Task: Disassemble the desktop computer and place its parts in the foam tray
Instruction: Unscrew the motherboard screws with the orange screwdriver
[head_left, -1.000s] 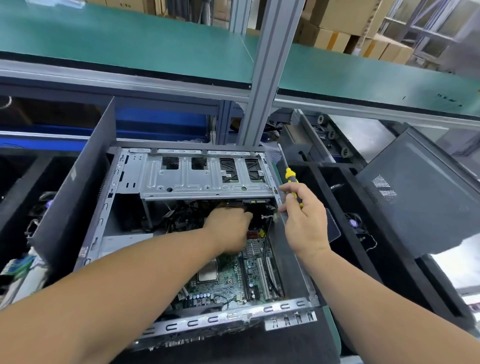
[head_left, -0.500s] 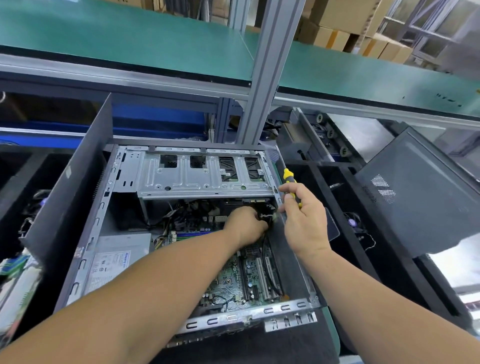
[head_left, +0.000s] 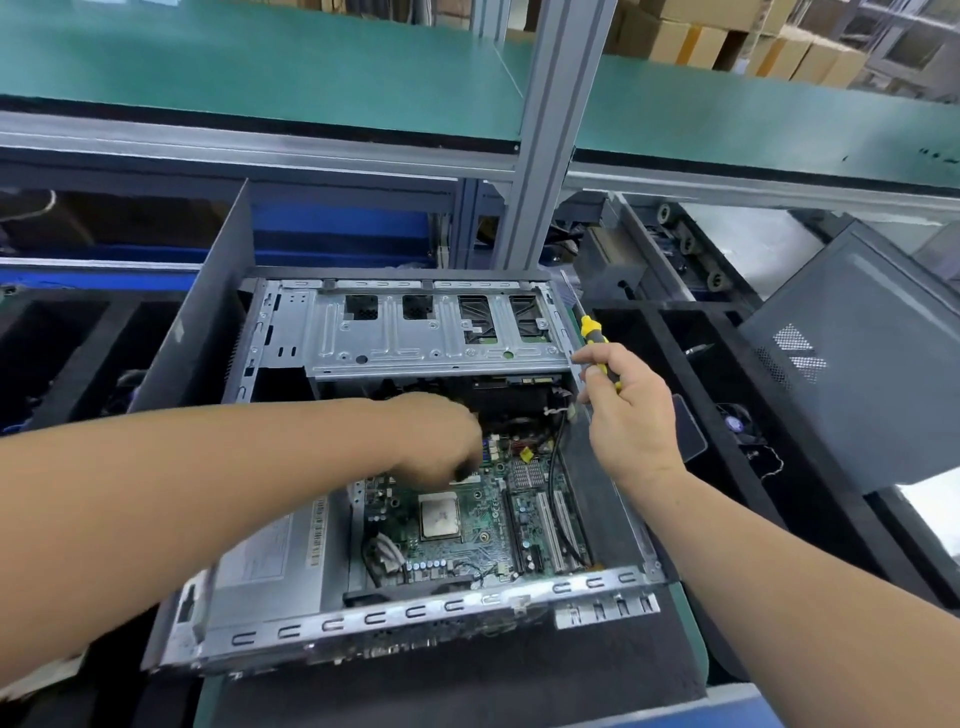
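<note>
The open desktop case lies flat in front of me, with the green motherboard and bare CPU exposed. A silver drive cage spans its far end. My left hand reaches into the case, its curled fingertips down on the board just behind the CPU; blur hides whether they hold anything. My right hand hovers over the case's right wall and grips a yellow-and-black screwdriver. Black foam tray compartments lie to the right, holding a small fan.
A grey side panel leans at the right over the foam. Another dark panel stands upright against the case's left side. The silver power supply fills the case's near left corner. More foam compartments sit at the left.
My left hand has drawn back from the cables under the drive cage's right end and moved left and nearer, onto the board. My right hand has kept its place with the screwdriver.
</note>
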